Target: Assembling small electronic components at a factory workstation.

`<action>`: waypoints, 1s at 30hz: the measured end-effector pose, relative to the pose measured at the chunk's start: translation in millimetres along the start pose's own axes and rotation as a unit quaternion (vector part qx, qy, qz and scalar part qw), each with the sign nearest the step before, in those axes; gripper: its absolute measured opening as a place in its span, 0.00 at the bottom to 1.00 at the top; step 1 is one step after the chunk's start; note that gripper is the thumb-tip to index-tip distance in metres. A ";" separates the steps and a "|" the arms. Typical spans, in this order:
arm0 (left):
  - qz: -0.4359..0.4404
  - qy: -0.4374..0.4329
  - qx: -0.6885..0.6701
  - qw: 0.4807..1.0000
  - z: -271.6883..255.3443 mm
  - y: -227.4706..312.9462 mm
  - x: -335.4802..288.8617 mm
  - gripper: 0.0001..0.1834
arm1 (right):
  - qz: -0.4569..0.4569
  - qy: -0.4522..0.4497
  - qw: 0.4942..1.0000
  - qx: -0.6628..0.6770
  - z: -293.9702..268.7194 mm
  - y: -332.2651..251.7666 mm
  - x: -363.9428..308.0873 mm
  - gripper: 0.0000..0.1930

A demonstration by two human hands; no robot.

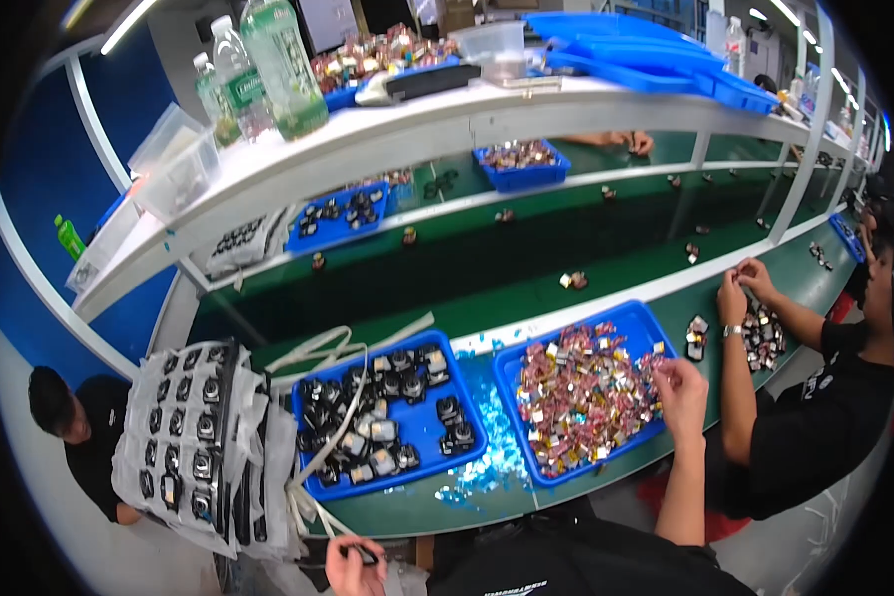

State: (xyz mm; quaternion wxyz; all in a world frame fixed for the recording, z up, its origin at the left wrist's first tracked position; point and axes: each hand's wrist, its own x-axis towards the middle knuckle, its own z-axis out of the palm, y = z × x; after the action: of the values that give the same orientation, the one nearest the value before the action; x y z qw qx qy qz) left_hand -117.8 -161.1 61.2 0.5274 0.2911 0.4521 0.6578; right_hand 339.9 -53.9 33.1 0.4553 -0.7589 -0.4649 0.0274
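My left hand (354,568) is at the lower edge, its fingers closed round a small black part (370,556) that is mostly hidden. My right hand (683,395) reaches over the right rim of a blue tray (532,459), fingers pinched together at the heap; what they hold is too small to make out. Heaped in that tray are small electronic modules (581,397) with silvery squares and reddish, yellowish strips. To its left, another blue tray (427,397) holds black camera-like housings (324,405), some with pale faces.
Stacked white trays of black housings (184,427) stand at the left, with pale straps (333,447) beside them. Blue film scraps (492,437) litter the green bench. A co-worker (815,397) handles parts at the right. Behind runs a green conveyor (447,258) under a white shelf (387,129) bearing bottles.
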 end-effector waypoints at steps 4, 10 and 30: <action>-0.025 -0.096 0.043 0.994 33.0 -11.3 48.5 0.13 | 0.046 -0.107 0.959 0.257 7.9 -12.8 15.1 0.05; -0.142 -0.236 -0.010 0.961 97.9 -52.2 62.8 0.21 | 0.005 -0.174 0.985 0.006 17.3 1.2 29.4 0.06; -0.101 -0.275 0.026 0.956 121.5 -72.2 104.5 0.09 | -0.074 -0.169 0.976 -0.112 8.5 14.8 5.5 0.10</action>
State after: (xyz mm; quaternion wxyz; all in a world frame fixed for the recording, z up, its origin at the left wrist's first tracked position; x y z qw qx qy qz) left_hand -11.0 -23.6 37.5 0.6873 0.4274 0.3330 0.4839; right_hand 349.2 -46.5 19.5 0.2832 -0.7528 -0.5901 0.0696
